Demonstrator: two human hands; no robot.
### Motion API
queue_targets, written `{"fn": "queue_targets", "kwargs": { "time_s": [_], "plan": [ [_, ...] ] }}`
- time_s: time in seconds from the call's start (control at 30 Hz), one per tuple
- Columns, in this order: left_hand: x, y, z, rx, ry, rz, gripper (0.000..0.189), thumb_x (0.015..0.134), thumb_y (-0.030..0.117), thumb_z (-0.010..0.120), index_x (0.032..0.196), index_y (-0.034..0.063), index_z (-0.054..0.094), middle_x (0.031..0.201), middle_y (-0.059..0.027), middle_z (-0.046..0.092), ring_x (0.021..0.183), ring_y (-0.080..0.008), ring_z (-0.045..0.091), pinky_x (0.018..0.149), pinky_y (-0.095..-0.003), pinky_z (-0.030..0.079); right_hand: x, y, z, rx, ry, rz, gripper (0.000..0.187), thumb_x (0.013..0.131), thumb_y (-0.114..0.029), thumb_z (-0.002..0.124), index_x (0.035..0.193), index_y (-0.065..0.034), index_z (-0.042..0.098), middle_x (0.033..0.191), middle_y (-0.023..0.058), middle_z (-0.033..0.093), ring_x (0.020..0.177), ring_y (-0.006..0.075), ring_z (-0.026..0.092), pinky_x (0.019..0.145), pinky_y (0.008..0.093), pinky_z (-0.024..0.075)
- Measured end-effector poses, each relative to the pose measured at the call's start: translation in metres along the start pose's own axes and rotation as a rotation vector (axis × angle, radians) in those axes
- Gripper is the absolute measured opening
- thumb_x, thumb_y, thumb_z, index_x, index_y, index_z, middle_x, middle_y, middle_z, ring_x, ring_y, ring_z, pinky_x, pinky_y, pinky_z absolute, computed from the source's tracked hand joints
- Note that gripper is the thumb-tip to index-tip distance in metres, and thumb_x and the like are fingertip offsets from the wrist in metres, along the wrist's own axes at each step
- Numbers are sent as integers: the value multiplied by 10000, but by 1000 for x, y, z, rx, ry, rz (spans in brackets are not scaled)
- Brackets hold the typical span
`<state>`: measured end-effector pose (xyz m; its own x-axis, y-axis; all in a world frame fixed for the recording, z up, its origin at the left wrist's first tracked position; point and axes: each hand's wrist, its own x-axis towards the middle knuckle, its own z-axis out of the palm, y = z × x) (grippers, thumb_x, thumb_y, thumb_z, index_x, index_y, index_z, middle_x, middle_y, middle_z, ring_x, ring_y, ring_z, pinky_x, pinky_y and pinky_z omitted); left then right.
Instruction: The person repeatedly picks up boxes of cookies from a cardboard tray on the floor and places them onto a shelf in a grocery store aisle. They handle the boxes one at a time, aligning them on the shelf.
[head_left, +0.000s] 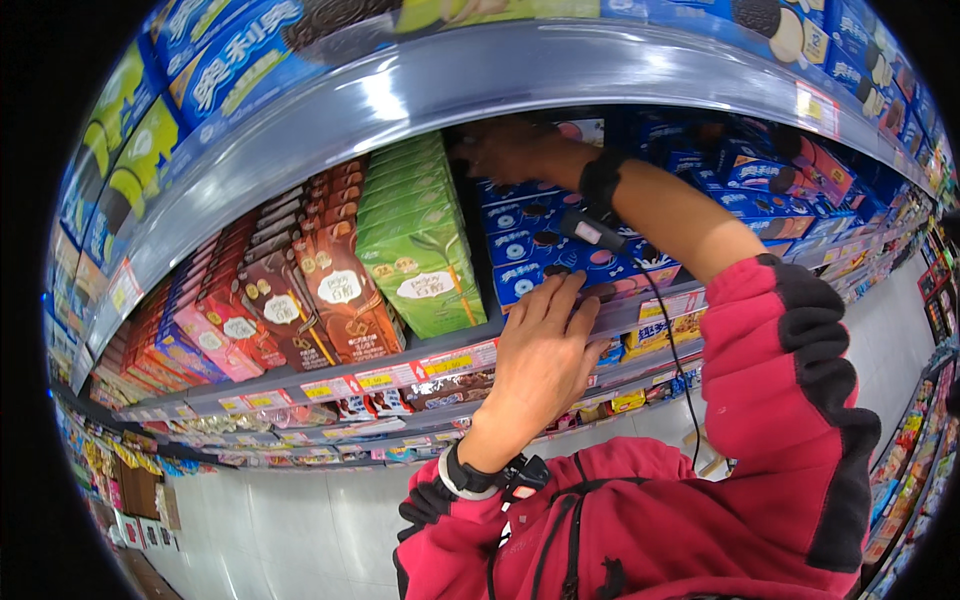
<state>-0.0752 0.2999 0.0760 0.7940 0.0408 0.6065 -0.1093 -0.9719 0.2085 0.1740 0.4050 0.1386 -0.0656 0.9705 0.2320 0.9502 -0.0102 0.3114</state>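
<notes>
My left hand (546, 337) rests its fingertips on the front face of a blue Oreo biscuit box (525, 281) at the shelf edge. Further in, my right hand (506, 150) reaches over the row of blue boxes into the shadowed back of the shelf. It is blurred, and whether its fingers hold anything is unclear. Left of the blue row stands a row of green Pejoy boxes (420, 277), with a dark gap between the two rows. A strap with a small black device (592, 229) hangs from my right wrist, its cable running down.
Brown Pejoy boxes (345, 292) and pink boxes (225, 330) line the shelf to the left. Above, the shelf front (480, 67) overhangs my right arm. More Oreo boxes (765, 172) are stacked at right. Price tags (375, 380) run along the lower edge.
</notes>
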Motion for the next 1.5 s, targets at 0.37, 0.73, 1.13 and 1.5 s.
{"fn": "queue_targets", "kwargs": {
  "time_s": [0.37, 0.73, 1.13, 1.5],
  "plan": [
    [-2, -1, 2, 33, -25, 7, 457, 748, 234, 753, 1142, 39, 629, 1339, -149, 504, 1251, -334, 460, 1002, -449, 386, 2, 1, 14, -18, -9, 81, 456, 848, -418, 629, 1234, -176, 623, 1361, 106, 487, 1297, 329, 397, 1042, 517, 327],
    [0, -1, -1, 8, -35, 5, 439, 757, 222, 742, 1140, 40, 630, 1343, -150, 502, 1254, -341, 457, 1003, -452, 386, 0, -2, 19, -71, 28, 91, 497, 843, -438, 634, 1266, -177, 614, 1379, 116, 470, 1302, 347, 391, 1054, 515, 328],
    [-9, 13, 2, -400, -28, 284, 412, 770, 160, 744, 1144, 50, 610, 1214, -158, 581, 1077, -347, 586, 843, -430, 492, -84, -47, -54, 43, 298, -39, 417, 804, -310, 691, 1159, -96, 646, 1341, 139, 513, 1264, 334, 439, 1041, 503, 346],
    [-28, 34, 58, -506, -312, 271, 340, 842, 171, 692, 1160, 68, 626, 1156, -138, 614, 1064, -336, 594, 925, -429, 481, -287, -102, -89, 394, 302, 148, 389, 713, -172, 748, 1066, -83, 611, 1191, 111, 573, 1080, 305, 546, 890, 416, 446]
  ]
}}
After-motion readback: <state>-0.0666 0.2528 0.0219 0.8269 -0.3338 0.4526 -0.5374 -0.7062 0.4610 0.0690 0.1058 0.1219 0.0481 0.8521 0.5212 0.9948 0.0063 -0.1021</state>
